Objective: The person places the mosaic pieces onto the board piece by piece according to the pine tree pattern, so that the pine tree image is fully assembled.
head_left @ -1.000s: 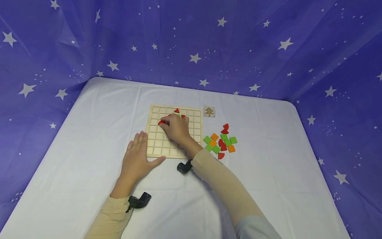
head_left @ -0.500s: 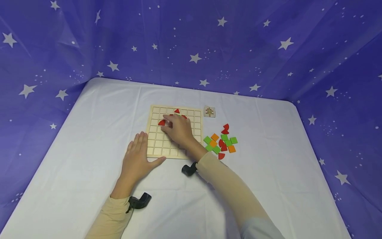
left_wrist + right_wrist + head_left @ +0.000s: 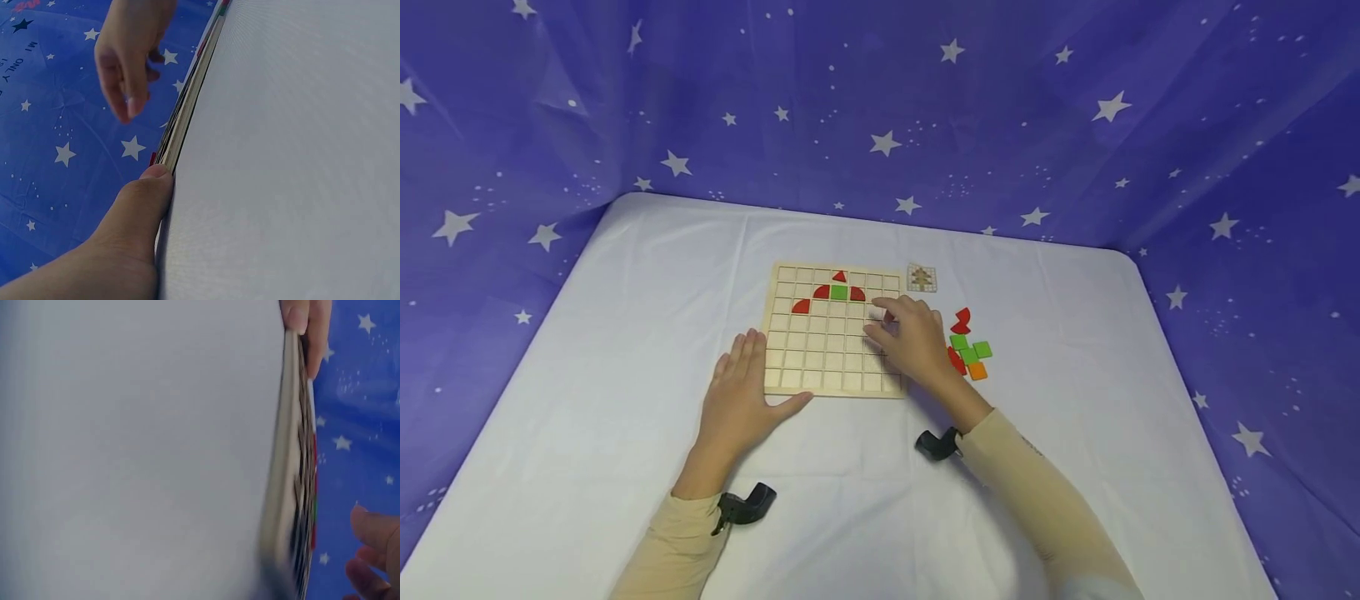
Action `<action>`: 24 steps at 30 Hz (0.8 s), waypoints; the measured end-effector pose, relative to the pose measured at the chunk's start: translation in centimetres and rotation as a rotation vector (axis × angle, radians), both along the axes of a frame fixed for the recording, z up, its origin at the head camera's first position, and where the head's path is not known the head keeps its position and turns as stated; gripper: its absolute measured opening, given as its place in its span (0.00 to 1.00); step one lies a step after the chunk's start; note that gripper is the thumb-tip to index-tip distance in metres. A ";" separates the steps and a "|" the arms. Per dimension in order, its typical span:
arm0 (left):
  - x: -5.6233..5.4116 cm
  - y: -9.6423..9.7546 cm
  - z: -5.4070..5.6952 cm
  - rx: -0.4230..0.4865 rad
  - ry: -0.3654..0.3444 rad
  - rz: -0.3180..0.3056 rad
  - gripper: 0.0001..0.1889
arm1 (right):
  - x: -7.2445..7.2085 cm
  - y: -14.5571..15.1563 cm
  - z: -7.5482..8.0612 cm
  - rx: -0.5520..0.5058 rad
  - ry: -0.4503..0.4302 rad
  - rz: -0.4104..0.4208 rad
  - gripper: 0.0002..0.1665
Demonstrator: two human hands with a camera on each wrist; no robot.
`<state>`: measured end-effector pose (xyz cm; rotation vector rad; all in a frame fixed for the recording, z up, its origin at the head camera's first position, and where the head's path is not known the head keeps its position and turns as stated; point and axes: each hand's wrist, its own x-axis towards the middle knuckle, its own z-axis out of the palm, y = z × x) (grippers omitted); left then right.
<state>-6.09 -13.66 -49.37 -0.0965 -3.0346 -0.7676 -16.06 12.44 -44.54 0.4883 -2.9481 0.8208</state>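
My left hand [image 3: 733, 400] lies flat with straight fingers along the left edge of a wooden grid board [image 3: 805, 381], its thumb [image 3: 156, 175] at the front edge. On the board are a green square tile [image 3: 839, 292], red quarter-round tiles on either side of it [image 3: 822, 292], a red pointed tile [image 3: 839, 277] above, and another red tile [image 3: 801, 307] one row lower at left. My right hand [image 3: 917, 337] hovers over the board's right side. Its thumb and forefinger stand apart with nothing between them; the other fingers are loosely bent.
Right of the board lie loose green tiles [image 3: 982, 350], an orange tile [image 3: 977, 371] and red tiles [image 3: 962, 321], some hidden behind my right hand. A small picture card [image 3: 922, 278] with a tree pattern lies at the board's upper right. A white cloth [image 3: 1075, 375] covers the table.
My right hand has let go of the red tile at the left of the board and moved right to the board's right side, uncovering the tiles there. The left hand stays in place.
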 end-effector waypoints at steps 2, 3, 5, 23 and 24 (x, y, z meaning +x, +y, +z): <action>0.0 -0.1 0.0 0.002 0.001 0.002 0.64 | 0.3 1.2 -0.2 0.006 0.006 -0.018 0.29; 0.0 -0.1 0.1 0.004 0.001 0.002 0.64 | 0.4 1.9 -0.4 0.008 0.010 -0.027 0.29; 0.0 -0.1 0.1 0.006 0.002 0.000 0.64 | 0.7 3.3 -0.7 -0.005 0.015 -0.045 0.29; 0.0 -0.1 -0.1 0.003 -0.004 0.003 0.64 | 1.8 11.6 -2.7 -0.004 -0.076 -0.082 0.27; 0.0 -0.1 -0.1 0.001 -0.001 0.004 0.64 | 1.8 11.6 -2.7 -0.008 -0.074 -0.084 0.27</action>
